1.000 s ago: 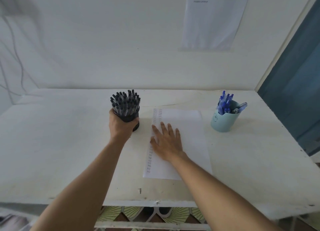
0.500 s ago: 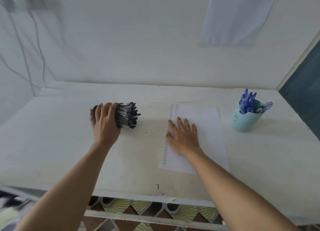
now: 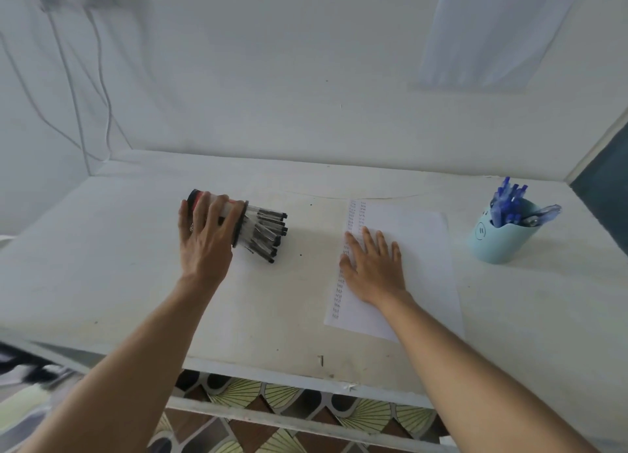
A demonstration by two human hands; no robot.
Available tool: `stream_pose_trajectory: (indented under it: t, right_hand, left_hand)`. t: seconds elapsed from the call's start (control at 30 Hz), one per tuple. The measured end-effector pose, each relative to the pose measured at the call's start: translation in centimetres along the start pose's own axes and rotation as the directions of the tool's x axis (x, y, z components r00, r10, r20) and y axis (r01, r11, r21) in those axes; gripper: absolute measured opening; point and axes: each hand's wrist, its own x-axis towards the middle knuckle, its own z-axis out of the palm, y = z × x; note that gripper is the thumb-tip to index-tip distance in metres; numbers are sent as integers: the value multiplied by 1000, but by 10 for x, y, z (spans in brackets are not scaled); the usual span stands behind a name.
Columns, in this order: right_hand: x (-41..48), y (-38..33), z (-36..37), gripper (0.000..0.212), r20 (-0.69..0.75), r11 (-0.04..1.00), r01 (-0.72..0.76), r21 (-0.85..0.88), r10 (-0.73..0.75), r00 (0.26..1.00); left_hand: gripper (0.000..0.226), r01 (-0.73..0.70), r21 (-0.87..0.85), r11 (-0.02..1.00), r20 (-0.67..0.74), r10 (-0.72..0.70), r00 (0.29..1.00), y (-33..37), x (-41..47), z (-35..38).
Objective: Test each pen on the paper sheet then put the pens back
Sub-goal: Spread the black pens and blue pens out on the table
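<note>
Head camera looks down on the pen holder (image 3: pixel 195 197), a dark cylinder lying on its side on the white table (image 3: pixel 102 266), directly under the fingers of the left hand (image 3: pixel 204 242). Those fingers are spread and curved over the top of the holder, gripping its body from above, with the thumb near the rim. A thick bundle of black-capped pens (image 3: pixel 268 230) sticks out of the holder's mouth just past the thumb side of that hand, fanning toward the right and resting on the table.

Well off to the thumb side of the left hand lies the paper sheet (image 3: pixel 418 249). The right hand (image 3: pixel 375 269) rests palm down on its left part, fingers straight and slightly spread, holding nothing. Columns of small pen marks run down the sheet's left edge, beside and beyond those fingertips.

Farther out past the little-finger side of the right hand stands a light blue cup (image 3: pixel 492 242) holding blue pens (image 3: pixel 508 204). On the wall beyond the fingertips hangs a printed notice (image 3: pixel 492 35), and thin cables (image 3: pixel 102 79) run down the wall at far left.
</note>
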Motion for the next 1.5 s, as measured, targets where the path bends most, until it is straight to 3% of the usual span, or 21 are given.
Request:
stream_pose_trajectory:
  t: [0.2,0.7,1.03,1.23,1.5]
  right_hand:
    - [-1,0,-1,59,5,1000,-3,-4,3,1000]
    - [2,-1,1,59,-12,1000,-19,-5,19,1000]
    - [1,-1,1,58,-20,1000,-20,-22,20,1000]
    - [2,-1,3,58,-22,999,-24,-26,24,999]
    - [2,-1,-1,58,-7,1000,-26,1,26,1000]
  left_hand:
    - [72,14,-7,1000,35,-13,999,-15,-1,-4]
    - [93,148,57,987,106,-153,982,-41,-10,-3]
    - [93,265,80,961,139,-274,952,-71,-7,-1]
    - [98,410,-41,911,119,-403,908,-72,-3,3]
    - [85,477,-336,812,-51,-522,852,-44,11,0]
